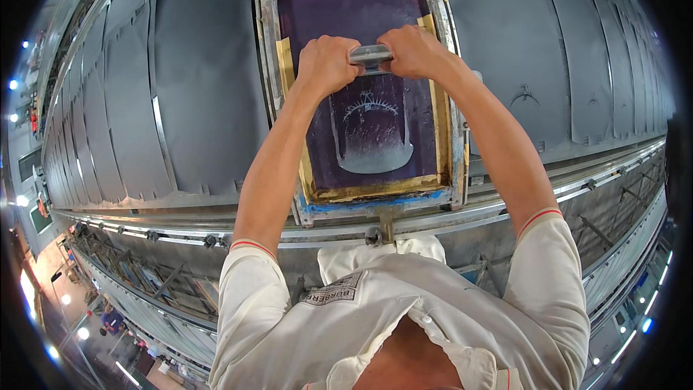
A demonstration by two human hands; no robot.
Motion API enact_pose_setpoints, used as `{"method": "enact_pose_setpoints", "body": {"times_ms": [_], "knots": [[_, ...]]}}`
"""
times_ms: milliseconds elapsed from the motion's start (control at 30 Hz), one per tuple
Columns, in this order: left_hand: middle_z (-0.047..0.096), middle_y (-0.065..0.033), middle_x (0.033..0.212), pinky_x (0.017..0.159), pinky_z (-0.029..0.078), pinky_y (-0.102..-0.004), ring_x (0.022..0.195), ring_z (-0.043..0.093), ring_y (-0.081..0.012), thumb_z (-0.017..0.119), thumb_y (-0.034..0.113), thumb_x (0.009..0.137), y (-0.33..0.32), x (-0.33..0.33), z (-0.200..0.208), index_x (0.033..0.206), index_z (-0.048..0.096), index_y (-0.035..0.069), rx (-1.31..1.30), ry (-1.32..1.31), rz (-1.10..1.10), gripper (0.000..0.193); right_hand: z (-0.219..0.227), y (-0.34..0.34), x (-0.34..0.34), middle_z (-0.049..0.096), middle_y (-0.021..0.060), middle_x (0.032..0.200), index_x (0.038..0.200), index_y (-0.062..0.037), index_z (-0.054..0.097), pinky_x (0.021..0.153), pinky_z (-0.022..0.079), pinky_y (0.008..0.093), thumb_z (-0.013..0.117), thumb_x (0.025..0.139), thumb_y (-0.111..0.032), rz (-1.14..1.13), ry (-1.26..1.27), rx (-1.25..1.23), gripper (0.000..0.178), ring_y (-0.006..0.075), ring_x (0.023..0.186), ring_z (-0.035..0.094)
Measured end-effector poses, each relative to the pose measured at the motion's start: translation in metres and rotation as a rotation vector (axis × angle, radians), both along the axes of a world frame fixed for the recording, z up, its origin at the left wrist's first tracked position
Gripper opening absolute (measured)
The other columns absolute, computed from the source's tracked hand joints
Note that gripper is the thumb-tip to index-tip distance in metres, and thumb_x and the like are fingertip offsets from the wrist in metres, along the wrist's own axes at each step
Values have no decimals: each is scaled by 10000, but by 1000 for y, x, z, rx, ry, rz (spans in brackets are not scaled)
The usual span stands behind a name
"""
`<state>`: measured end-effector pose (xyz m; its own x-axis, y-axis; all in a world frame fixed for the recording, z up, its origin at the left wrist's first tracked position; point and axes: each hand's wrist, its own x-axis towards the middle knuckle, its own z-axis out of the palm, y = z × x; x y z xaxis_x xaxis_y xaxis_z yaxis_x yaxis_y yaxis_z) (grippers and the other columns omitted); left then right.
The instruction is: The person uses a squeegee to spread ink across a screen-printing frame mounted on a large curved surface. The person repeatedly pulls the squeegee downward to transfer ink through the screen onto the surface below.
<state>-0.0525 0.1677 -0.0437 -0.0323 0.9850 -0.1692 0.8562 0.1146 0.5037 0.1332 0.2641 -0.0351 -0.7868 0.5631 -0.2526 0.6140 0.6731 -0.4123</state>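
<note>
Both of my arms reach forward over a printing screen [453,123] with a worn metal frame and dark purple mesh. My left hand [326,65] is closed round the left end of a squeegee [371,56]. The right end is wrapped by my right hand [413,53]. Only the squeegee's grey middle shows between my fists, and its blade cannot be made out. Nearer to me, a pale ink patch [375,159] with a curved lower edge lies on the mesh. An arched design [371,106] shows in the mesh just above that patch.
Dark fabric panels [206,79] line the long table to the left. More dark panels [498,50] lie to the right, several bearing a small arched print [525,95]. A metal rail [505,213] runs along the near edge. Far lower left, a person [112,320] is visible.
</note>
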Motion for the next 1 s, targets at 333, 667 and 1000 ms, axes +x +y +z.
{"method": "enact_pose_setpoints", "body": {"times_ms": [333,667,1000], "knots": [[691,-103,801,701,541,-479,804,689,-366,777,245,773,-115,39,38,796,694,147,206,41,-102,130,41,-115,46,713,172,819,851,-48,693,806,533,504,795,760,-143,73,72,169,166,394,872,699],[719,-34,895,784,490,-413,844,669,-267,779,116,743,-165,97,-91,930,755,124,215,14,-133,189,-63,-115,129,718,179,1105,1177,-74,705,954,486,475,779,883,-415,-310,413,-52,456,381,1073,631],[727,-119,906,807,521,-444,910,676,-337,828,256,786,-90,61,60,936,763,103,103,48,-52,224,-8,-91,181,713,179,816,1054,-53,684,747,524,438,675,969,-363,-1035,496,25,321,352,772,703]]}}
